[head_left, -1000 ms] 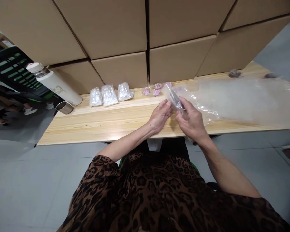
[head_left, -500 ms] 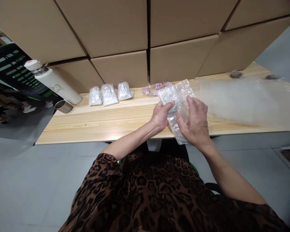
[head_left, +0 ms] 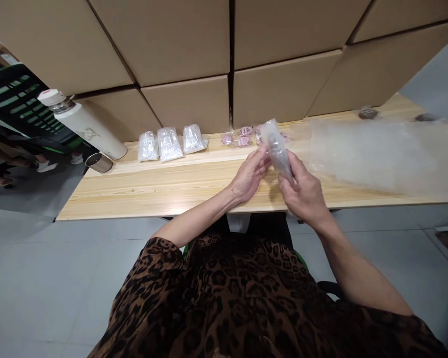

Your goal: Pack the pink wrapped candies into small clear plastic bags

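Head view shows both hands meeting over the front half of the wooden surface (head_left: 142, 191). Fingers of the right hand (head_left: 303, 191) are closed around the lower end of a small clear plastic bag (head_left: 277, 147), and fingers of the left hand (head_left: 248, 175) pinch the same bag at its left edge, about midway up. The bag is held off the surface, gathered narrow, its long axis running from the right fingers up and slightly left toward the boxes, the free upper end pointing away from the person.

Just beyond the fingers, a few small pink items (head_left: 242, 138) lie near the back of the surface. To the right of the fingers a large sheet of clear plastic (head_left: 373, 154) spreads over the surface. Farther left of the fingers, three filled clear packets (head_left: 170, 143) lie in a row, side by side. Well to the left, a white bottle (head_left: 81, 123) stands at the corner with a metal cup (head_left: 98, 162) just beside it. Stacked cardboard boxes (head_left: 194, 54) form a wall behind everything.
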Tool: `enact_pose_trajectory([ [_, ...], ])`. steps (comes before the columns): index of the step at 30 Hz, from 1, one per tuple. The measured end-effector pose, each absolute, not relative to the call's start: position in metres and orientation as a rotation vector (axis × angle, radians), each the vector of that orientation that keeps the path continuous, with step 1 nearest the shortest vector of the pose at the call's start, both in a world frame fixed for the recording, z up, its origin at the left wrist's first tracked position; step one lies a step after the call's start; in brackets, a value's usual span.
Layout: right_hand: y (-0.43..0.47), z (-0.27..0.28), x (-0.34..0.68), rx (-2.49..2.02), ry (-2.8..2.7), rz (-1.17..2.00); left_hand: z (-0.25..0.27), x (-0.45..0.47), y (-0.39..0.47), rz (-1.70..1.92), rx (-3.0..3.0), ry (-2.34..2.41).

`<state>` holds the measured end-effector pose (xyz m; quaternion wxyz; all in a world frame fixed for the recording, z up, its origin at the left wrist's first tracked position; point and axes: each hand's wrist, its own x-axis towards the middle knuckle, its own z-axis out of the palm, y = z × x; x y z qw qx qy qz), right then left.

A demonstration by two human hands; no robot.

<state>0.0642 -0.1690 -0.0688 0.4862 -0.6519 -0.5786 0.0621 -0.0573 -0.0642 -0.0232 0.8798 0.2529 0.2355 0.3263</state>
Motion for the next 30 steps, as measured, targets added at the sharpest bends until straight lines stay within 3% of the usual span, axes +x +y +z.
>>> enact_pose_trajectory([
  [6, -0.167, -0.042, 0.064, -1.243, -1.008, 0.907, -0.027, -0.056, -0.057, 0.605, 0.730, 0.447],
  [15, -0.160, -0.049, 0.067, -1.318, -1.146, 0.885, -0.004, -0.059, -0.036, 0.779, 0.648, 0.405],
  [19, -0.154, -0.045, 0.077, -1.506, -1.361, 0.650, 0.010, -0.070, -0.035, 0.793, 0.652, 0.355],
  [25, -0.122, -0.043, 0.084, -1.619, -1.535, -0.122, 0.024, -0.082, -0.042, 0.779, 0.834, 0.481],
  [30, -0.095, -0.048, 0.077, -1.600, -1.479, -0.324, 0.012, -0.087, -0.035, 0.785, 0.851, 0.577],
])
